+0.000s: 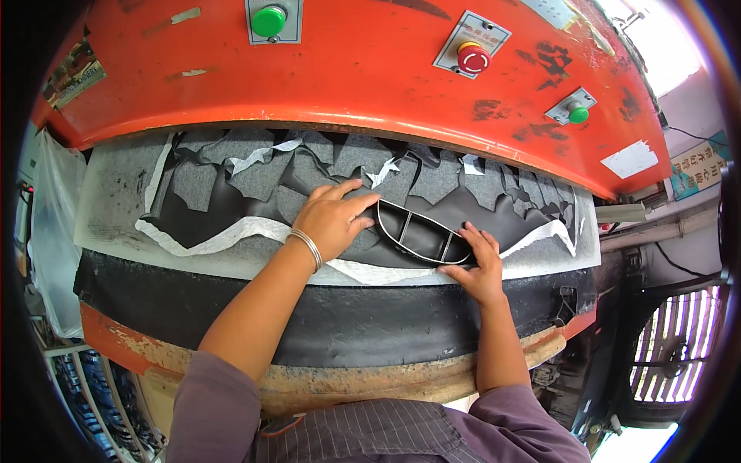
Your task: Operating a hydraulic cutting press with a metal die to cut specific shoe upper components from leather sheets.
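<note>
A boat-shaped metal cutting die [404, 226], open in its middle and braced by two crossbars, lies on a black leather-like sheet [463, 204]. My left hand [330, 220], with a silver bangle at its wrist, grips the die's left end between forefinger and thumb. At the opposite end, my right hand [483, 268] has its fingers on the far side and its thumb on the near side. The sheet has a ragged pale edge and several cut-out gaps showing grey beneath. Both hands rest low, close to the sheet.
An orange machine beam [340, 85] spans the far side, carrying a red button [473, 58] and green buttons [268, 21]. Under the sheet lies a pale cutting board [116, 235]. A black ledge [370, 324] runs along the near side. Clear plastic [58, 231] hangs at the left.
</note>
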Demonstrator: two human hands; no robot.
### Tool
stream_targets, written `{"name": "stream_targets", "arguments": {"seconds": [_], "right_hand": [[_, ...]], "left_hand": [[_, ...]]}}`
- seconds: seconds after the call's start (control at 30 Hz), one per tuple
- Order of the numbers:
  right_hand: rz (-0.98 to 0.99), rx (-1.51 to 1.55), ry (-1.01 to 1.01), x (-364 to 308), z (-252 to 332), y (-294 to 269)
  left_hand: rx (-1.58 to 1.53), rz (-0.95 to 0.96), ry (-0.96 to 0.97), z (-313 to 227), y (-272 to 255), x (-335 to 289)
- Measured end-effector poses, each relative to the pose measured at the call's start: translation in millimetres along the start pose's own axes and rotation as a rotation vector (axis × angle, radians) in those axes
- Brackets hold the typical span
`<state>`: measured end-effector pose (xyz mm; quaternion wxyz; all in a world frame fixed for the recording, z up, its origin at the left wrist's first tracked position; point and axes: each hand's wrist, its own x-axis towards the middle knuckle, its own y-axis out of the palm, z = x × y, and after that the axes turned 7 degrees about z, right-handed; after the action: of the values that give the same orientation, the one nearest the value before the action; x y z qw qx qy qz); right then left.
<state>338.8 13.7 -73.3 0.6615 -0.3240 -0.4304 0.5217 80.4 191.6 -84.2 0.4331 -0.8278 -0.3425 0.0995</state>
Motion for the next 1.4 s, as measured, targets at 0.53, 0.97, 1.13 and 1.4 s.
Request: {"name": "stream_targets", "arguments": {"seconds": [0.53,0.97,1.13,1.4], "right_hand": [[-0.013,0.022,-0.006,5,8,-19],[-1.24,-0.216,0.012,151,-11,-173],[-1.066,-0.099,-0.115,101,4,-138],[0.474,0.121,-0.386,-88,132,-31]], "left_hand": [[-0.105,-0.047,0.067,0,-16,-11],[0.152,-0.82,0.069,-74,-186,-4],[0.091,-0.633,0.055,-99,-169,-44],[-0.007,0.031,-0.13,-140,-20,-186]]}}
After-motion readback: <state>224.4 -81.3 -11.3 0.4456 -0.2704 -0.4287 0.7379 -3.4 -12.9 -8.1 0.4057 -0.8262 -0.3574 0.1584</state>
